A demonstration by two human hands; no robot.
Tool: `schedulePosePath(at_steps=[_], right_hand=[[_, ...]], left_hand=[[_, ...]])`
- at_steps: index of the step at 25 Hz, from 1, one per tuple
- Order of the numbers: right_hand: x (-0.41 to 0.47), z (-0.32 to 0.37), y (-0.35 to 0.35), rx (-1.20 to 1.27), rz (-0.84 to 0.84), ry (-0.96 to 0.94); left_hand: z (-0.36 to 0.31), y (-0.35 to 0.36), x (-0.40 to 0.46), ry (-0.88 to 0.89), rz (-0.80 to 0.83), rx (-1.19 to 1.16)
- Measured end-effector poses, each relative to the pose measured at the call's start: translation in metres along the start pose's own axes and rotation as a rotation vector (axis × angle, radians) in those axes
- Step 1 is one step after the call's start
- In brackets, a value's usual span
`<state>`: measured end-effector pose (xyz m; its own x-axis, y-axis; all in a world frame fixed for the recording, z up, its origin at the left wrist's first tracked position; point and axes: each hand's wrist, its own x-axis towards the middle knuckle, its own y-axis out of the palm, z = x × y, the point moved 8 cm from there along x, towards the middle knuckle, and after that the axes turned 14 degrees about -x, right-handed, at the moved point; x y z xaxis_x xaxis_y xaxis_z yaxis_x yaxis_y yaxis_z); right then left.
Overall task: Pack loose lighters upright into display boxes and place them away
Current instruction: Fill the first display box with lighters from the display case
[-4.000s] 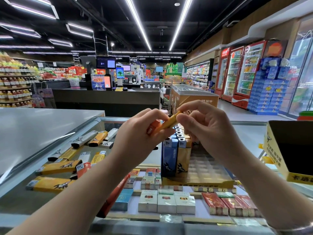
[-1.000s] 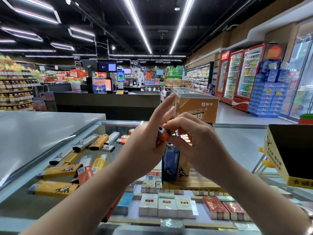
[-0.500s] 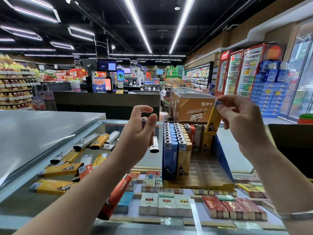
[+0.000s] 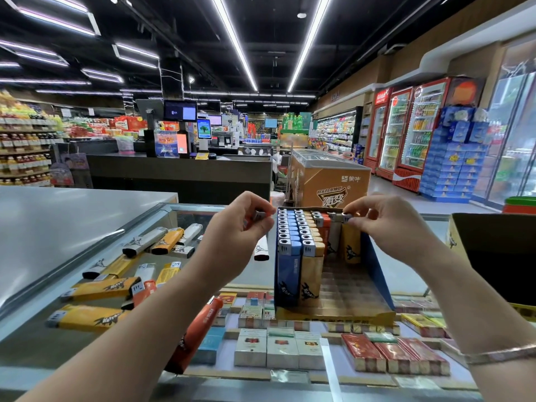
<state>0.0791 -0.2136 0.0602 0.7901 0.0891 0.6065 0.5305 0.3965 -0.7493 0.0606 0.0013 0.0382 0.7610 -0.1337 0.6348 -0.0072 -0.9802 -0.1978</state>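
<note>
My right hand (image 4: 385, 224) pinches the cap of a yellow lighter (image 4: 350, 242), seating it upright at the display box's (image 4: 377, 274) far end, about one o'clock. My left hand (image 4: 243, 227) grips a white lighter (image 4: 261, 248), next in line, I'd say. Two full rows stand packed; roughly a dozen loose lighters (image 4: 116, 285) lie on the worktop (image 4: 58, 221) at nine o'clock.

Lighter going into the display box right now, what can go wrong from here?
1. The right hand is seating a yellow lighter beside standing rows; the display box is half empty there, so a nudge may topple it or its neighbours.
2. The left hand grips several lighters; the white lighter hanging below looks loosely held and could drop onto the glass counter.
</note>
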Motion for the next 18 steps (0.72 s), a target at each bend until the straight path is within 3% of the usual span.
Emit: schedulePosePath(at_steps=[9,18], right_hand=[[-0.002,0.006,-0.006,-0.058,-0.03,-0.055],[0.001,-0.004,-0.002,-0.172,0.048,0.004]], left_hand=[[-0.002,-0.006,0.001,0.054,-0.046,0.073],[-0.008,-0.011,-0.002,0.095,-0.124,0.058]])
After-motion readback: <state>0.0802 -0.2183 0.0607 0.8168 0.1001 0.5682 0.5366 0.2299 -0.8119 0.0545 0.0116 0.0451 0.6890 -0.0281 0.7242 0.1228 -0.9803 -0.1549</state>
